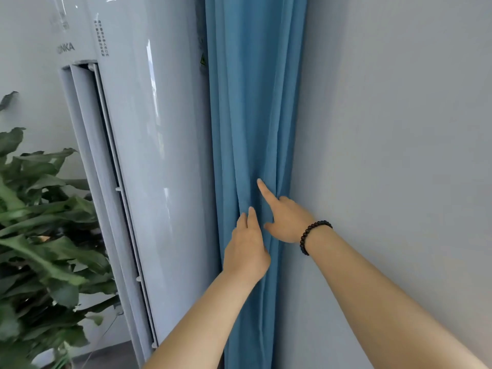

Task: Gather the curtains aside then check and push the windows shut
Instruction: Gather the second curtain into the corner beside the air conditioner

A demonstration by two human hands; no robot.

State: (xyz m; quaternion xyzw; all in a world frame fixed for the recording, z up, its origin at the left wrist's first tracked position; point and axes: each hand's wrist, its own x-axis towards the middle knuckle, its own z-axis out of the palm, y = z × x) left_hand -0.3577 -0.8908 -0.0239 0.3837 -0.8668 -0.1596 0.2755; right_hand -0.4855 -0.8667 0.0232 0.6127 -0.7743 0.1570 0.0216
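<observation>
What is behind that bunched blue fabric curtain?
Nothing behind the blue fabric curtain shows; its folds cover everything. It hangs between the white standing air conditioner and grey wall, with the left hand and right hand on it.

Blue curtain [250,123] is matt woven cloth in soft folds; the standing air conditioner [149,145] is glossy white plastic; the wall [399,129] is smooth, matt

My view is evenly and softly lit, bright, with a cool bluish cast. Vertical glare streaks run down the glossy white standing air conditioner [149,155]. The green leafy plant [40,222] blurs toward the left edge. Wide-angle distortion bends the straight lines near the borders.
</observation>
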